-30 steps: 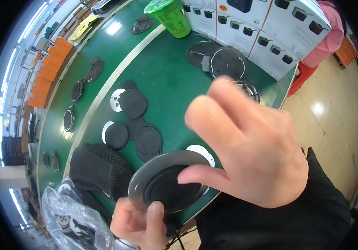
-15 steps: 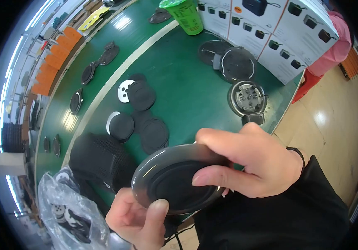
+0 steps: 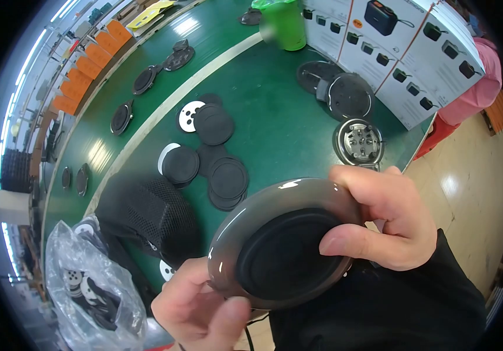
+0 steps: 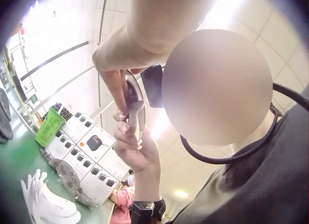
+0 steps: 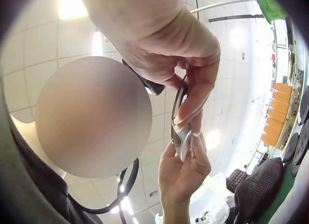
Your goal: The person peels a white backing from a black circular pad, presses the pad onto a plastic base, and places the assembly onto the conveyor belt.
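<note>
Round polished metal plate (image 3: 281, 248) with black rubber centre, tilted, above the near edge of the green table (image 3: 275, 123). Left hand (image 3: 199, 307) pinches its lower rim; right hand (image 3: 389, 222) grips its upper rim. Black round pads (image 3: 228, 178) and printed cartons (image 3: 415, 52) occupy the table.

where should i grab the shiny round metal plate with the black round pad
By its bare rim, from two opposite edges. The shiny round metal plate is thin and held tilted aloft, so its edge is free: the left hand grips the lower edge, the right hand the upper right, thumb on the black round pad.
</note>
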The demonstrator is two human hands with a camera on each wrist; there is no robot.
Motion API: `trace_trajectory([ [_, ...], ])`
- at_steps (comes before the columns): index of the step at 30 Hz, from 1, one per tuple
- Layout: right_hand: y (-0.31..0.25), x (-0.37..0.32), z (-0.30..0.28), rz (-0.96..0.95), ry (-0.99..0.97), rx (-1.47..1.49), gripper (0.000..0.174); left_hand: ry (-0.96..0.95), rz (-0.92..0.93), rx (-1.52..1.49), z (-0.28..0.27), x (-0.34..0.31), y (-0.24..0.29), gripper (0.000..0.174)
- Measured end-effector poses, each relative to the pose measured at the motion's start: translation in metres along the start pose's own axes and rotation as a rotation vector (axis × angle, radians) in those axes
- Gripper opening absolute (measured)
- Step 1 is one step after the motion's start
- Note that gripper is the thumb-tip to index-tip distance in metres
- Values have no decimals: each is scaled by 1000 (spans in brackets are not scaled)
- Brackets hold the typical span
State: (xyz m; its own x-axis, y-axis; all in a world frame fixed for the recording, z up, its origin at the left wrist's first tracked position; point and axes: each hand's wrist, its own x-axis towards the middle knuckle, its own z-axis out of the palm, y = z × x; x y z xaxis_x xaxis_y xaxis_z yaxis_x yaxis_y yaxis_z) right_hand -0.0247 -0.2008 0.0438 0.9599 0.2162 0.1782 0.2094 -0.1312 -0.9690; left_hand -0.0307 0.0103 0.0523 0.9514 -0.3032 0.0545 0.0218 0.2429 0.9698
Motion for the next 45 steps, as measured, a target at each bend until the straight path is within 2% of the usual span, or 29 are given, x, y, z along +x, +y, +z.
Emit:
trace_trajectory([
  [2,0,0,-2,-7,10,-20,35,-7,57,150,2,1,-3,29],
  [5,0,-1,-1,-66,14,-88,37,-36,103,198,-2,0,-6,36],
  [8,2,-2,1,-105,20,-115,36,20,120,211,-4,3,-15,24],
  [11,5,-3,0,-164,21,-185,33,-22,175,380,-6,6,-15,28],
  [14,9,-1,-6,-234,-10,-228,26,195,320,571,0,-3,-22,20],
  [16,19,0,-10,-292,-43,-191,18,62,432,598,0,-1,-24,25],
  [17,24,1,-11,-410,2,-305,17,-5,489,610,1,2,-25,27],
  [19,28,1,-11,-613,69,-470,14,-395,657,915,-19,21,-16,38],
  [20,26,1,-10,-700,95,-522,12,-441,794,856,-24,26,-20,37],
  [23,25,0,-8,-920,208,-651,14,-457,959,844,-23,23,-15,36],
  [25,27,-2,-5,-1007,279,-692,17,-418,960,810,-15,16,-9,36],
  [28,27,-6,-4,-1048,278,-736,16,-391,1103,862,-24,8,-20,37],
  [32,27,-13,-4,-1062,254,-784,16,-475,1040,1102,-23,-3,1,36],
  [38,30,-17,-5,-1095,263,-814,18,-605,964,1295,-32,-17,15,33],
  [45,33,-16,-2,-1064,280,-788,19,-464,1248,1326,-31,-3,-3,27],
])
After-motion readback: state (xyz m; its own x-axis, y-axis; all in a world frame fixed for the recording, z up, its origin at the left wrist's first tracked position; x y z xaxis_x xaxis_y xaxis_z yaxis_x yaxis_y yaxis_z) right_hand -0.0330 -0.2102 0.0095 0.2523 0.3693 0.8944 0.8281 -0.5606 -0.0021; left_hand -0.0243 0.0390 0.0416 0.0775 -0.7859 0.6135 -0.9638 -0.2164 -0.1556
